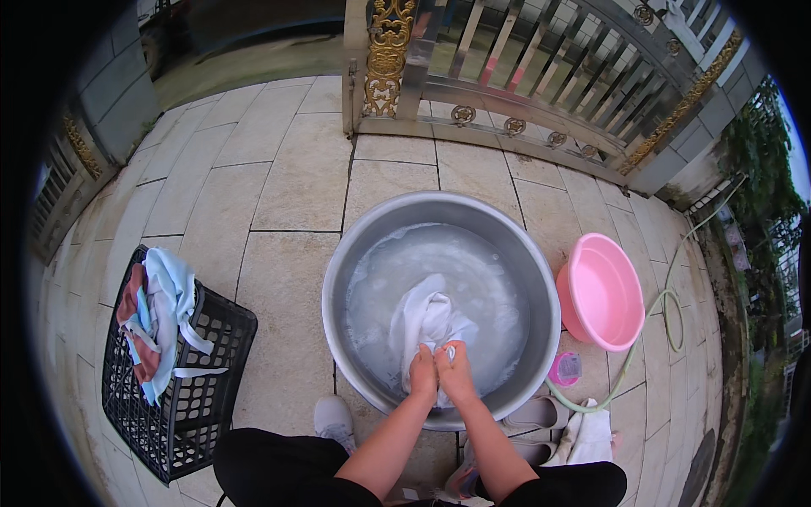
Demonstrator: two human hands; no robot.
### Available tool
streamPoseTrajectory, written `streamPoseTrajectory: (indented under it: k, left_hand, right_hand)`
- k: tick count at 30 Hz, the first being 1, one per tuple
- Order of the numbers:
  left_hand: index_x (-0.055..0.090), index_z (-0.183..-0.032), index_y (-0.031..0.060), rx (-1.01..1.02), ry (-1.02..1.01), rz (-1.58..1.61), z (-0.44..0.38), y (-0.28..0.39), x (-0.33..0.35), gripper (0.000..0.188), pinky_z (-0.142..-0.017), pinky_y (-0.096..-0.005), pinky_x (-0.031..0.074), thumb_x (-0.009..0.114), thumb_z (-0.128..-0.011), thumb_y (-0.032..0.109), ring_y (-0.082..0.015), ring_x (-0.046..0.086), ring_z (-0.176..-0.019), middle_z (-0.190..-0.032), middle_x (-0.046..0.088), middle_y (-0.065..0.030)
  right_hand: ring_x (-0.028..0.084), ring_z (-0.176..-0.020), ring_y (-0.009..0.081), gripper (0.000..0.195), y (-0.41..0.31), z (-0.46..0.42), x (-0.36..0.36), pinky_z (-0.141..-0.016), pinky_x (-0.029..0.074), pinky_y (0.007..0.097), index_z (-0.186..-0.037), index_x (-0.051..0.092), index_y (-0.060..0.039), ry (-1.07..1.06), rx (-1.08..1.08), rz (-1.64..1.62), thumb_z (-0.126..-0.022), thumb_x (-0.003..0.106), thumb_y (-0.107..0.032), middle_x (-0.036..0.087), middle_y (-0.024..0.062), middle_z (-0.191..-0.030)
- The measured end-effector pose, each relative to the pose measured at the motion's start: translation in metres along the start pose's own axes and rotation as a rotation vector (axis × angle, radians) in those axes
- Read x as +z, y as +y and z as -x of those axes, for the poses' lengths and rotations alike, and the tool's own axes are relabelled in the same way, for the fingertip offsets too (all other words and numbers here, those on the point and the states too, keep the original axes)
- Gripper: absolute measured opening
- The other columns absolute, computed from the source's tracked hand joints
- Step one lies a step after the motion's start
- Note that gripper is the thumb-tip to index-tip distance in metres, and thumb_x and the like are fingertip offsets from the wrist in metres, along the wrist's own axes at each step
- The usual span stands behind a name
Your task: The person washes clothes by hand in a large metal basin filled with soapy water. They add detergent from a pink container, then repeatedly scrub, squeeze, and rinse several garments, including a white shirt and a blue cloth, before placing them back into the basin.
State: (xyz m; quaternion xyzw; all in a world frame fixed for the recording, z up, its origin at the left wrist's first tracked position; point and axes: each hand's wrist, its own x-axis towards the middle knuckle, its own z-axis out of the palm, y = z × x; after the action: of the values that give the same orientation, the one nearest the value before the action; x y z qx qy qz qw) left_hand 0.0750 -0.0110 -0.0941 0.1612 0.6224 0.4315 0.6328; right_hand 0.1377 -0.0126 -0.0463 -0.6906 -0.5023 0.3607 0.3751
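Observation:
A wide grey metal basin [545,279] stands on the tiled ground before me, holding cloudy, sudsy water [443,247]. Over its near side, my left hand [423,374] and my right hand [455,371] are side by side, both closed on a white cloth [431,310]. Part of the cloth lies bunched in the water beyond my fingers. A twisted bit of it shows between my right thumb and fingers. A little more white fabric appears below my wrists, near the basin's inner wall.
Left stands a black plastic crate [215,355] with clothes [168,304] draped over it. To the right are a pink plastic basin [608,298], a small pink tub [565,369], a green hose [624,374], slip-on shoes [538,413] and a white cloth [589,437]. A metal gate [507,114] stands ahead.

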Motion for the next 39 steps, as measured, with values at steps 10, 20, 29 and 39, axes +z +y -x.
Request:
streamPoseTrajectory:
  k: [10,20,29,39]
  left_hand:
    - [0.047,-0.063,0.0076,-0.226,-0.012,0.326,0.005,-0.005,0.006,0.042,-0.046,-0.0301,0.035,0.035,-0.088,0.038,-0.0141,0.041,-0.05,-0.06,0.045,-0.0024]
    - [0.048,-0.065,0.0045,-0.101,-0.015,0.213,0.048,0.053,0.029,0.04,-0.051,-0.0294,0.038,0.036,-0.089,0.035,-0.0138,0.043,-0.053,-0.059,0.046,-0.0043]
    - [0.054,-0.087,-0.0008,-0.159,-0.178,0.229,0.003,0.003,-0.003,0.047,-0.067,-0.0302,0.041,0.037,-0.087,0.043,-0.0144,0.049,-0.073,-0.081,0.054,-0.0064]
    - [0.057,-0.083,-0.0023,-0.269,-0.133,0.29,0.02,0.017,0.004,0.036,-0.057,-0.0305,0.042,0.047,-0.085,0.033,-0.0156,0.052,-0.062,-0.075,0.056,-0.0058]
  right_hand:
    - [0.055,-0.054,0.0357,0.034,-0.014,0.008,-0.005,-0.054,0.043,0.04,-0.062,0.056,-0.0002,0.042,0.017,0.126,-0.077,0.057,-0.031,0.053,0.0206,-0.054]
    - [0.058,-0.064,0.03,0.039,-0.013,-0.014,-0.017,-0.064,0.045,0.036,-0.075,0.059,0.0033,0.014,0.226,0.101,-0.082,0.048,-0.034,0.058,0.0216,-0.066]
    - [0.053,-0.082,0.0198,0.035,-0.024,-0.017,-0.026,-0.073,0.04,0.0309,-0.096,0.049,0.0018,-0.272,0.175,-0.046,-0.086,0.045,-0.031,0.057,0.0147,-0.088]
    - [0.056,-0.059,0.0348,0.038,0.009,0.009,-0.005,-0.057,0.043,0.0414,-0.065,0.056,-0.0007,0.053,0.031,0.15,-0.079,0.051,-0.036,0.056,0.0199,-0.061]
